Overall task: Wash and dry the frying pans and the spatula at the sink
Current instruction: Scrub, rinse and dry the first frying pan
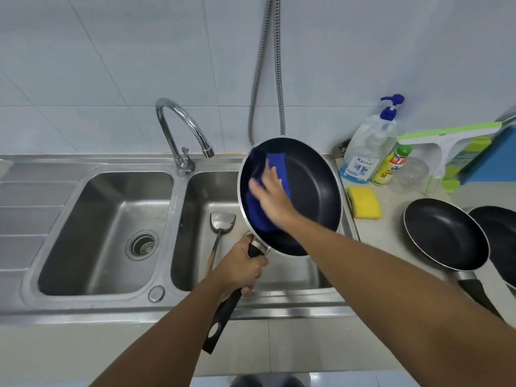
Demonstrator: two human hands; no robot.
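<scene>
A black frying pan (315, 191) is tilted up over the right sink basin. My left hand (241, 268) grips its black handle. My right hand (272, 195) presses a blue cloth (258, 212) flat against the inside of that pan. A metal spatula (222, 223) with a wooden handle lies in the right basin (201, 247), left of the pan. Two more black frying pans rest on the counter at the right, one (445, 233) in full view and the other (499, 236) cut by the frame edge.
A chrome tap (181, 127) stands between the left basin (106, 233) and the right one. On the counter sit a yellow sponge (364, 202), a pump soap bottle (368, 146), a yellow detergent bottle (391, 166) and a green-and-white squeegee (446, 135). A shower hose (268, 68) hangs on the tiled wall.
</scene>
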